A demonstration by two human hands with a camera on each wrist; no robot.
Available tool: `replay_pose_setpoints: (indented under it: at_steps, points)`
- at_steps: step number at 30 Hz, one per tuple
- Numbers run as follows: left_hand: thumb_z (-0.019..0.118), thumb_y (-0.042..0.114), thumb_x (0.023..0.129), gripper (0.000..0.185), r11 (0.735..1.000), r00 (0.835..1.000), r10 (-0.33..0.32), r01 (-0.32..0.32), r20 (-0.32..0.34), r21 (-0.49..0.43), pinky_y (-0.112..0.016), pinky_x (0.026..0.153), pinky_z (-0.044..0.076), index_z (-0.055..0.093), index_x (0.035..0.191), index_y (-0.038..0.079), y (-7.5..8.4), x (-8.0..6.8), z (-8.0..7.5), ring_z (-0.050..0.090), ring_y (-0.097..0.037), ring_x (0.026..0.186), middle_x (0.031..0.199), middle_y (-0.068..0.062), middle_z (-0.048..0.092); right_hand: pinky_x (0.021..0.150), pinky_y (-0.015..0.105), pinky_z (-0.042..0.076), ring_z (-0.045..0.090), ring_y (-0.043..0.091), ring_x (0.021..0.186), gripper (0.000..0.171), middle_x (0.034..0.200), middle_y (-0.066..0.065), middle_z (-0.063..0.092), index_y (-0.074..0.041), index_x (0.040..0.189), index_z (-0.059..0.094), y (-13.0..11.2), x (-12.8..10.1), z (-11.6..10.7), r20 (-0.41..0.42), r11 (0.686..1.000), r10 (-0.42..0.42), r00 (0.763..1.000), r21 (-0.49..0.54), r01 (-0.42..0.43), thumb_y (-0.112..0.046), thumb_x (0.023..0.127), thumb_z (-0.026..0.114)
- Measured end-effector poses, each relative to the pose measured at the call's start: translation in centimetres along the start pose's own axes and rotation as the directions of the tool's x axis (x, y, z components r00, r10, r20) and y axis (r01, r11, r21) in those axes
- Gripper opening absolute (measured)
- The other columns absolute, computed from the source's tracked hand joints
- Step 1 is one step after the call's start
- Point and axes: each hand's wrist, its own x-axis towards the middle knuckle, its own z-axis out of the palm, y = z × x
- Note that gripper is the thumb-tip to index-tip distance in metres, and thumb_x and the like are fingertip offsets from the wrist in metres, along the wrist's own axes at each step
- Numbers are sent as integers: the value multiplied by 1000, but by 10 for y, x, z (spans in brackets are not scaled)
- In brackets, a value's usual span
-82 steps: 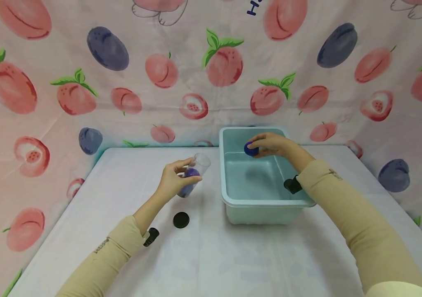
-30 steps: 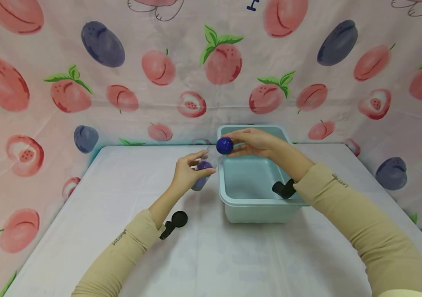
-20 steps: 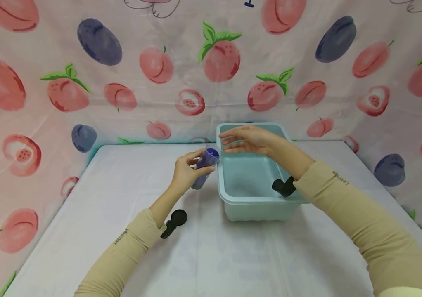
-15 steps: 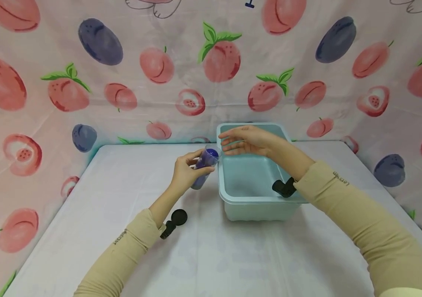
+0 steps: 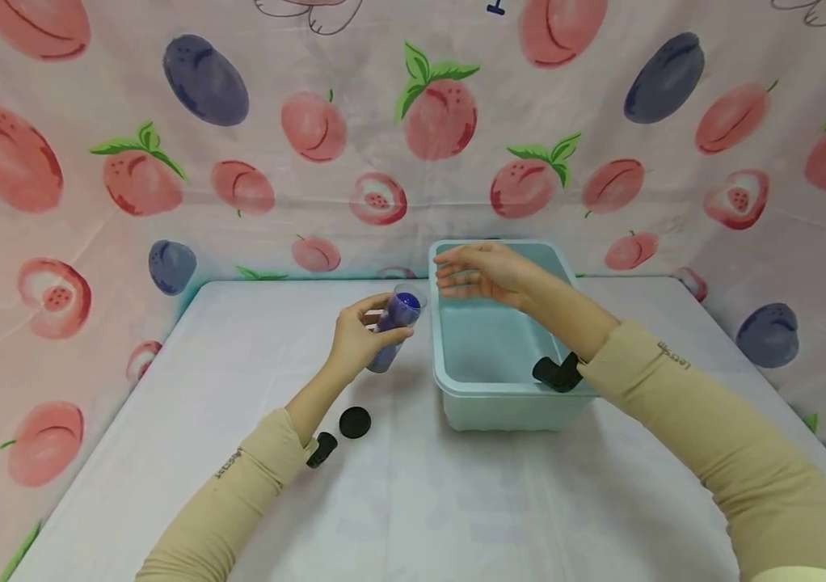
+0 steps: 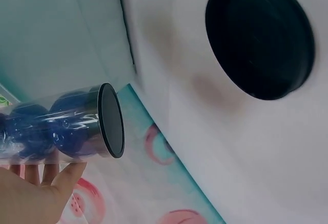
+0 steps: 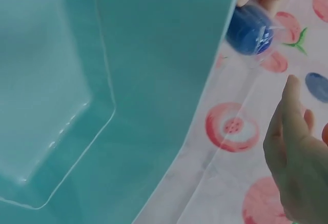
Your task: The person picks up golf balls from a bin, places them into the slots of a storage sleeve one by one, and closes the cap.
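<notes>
Ball's now in the tube (image 5: 393, 330) your left hand (image 5: 351, 343) grips; right hand (image 5: 482, 273) hovers beside it, fingers straight, empty. Bin (image 5: 457, 386) looks empty; cap (image 5: 355, 422) is off, below your grip.

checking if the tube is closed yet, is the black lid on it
No, the black lid lies on the table near the left wrist, while the left hand holds the open clear tube.

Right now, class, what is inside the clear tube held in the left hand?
Blue balls sit stacked inside the clear tube; one shows at its open top. The left hand wraps the tube's middle, so the full count stays hidden.
</notes>
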Motion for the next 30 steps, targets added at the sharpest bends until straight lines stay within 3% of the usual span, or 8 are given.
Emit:
replay_pose_setpoints:
  at_steps: [12, 23, 30]
  points:
    - [82, 14, 72, 58, 1000, 999, 22, -21, -37, 18, -48, 95, 48, 58, 124, 8, -5, -5, -17, 59, -36, 109, 123, -16, 59, 91, 39, 52, 66, 16, 87, 36, 91, 2, 65, 7, 125, 51, -1, -24, 22, 18, 999, -43, 999, -8, 44, -17, 99, 48]
    - [80, 11, 74, 58, 998, 999, -15, 17, -29, 54, -52, 98, 44, 51, 124, 5, -9, -7, -37, 55, -38, 114, 125, -17, 52, 90, 43, 53, 66, 16, 85, 30, 89, 2, 65, 8, 120, 54, 8, -44, 43, 103, 995, -72, 992, -67, 79, -12, 97, 49]
    - [80, 11, 74, 59, 996, 997, -55, 58, -56, 63, -52, 99, 43, 49, 124, 5, -16, -10, -50, 54, -38, 115, 126, -17, 51, 90, 43, 53, 63, 22, 90, 27, 96, 8, 61, 6, 115, 56, 19, -49, 55, 133, 987, -98, 986, -114, 114, -12, 95, 51]
